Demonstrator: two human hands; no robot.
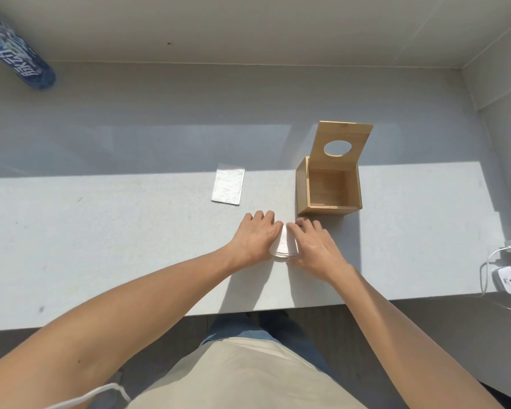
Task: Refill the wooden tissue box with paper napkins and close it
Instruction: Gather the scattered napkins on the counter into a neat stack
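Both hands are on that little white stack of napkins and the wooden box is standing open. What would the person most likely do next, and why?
Probably lift the napkin stack and carry it forward and to the right, over the wooden box. The left hand and right hand press it from both sides, the lid is tipped up, and the box looks empty. The empty clear wrapper lies aside.

Both arms outstretched; left hand (255, 237) and right hand (314, 249) close together, fingers curled, palms down.
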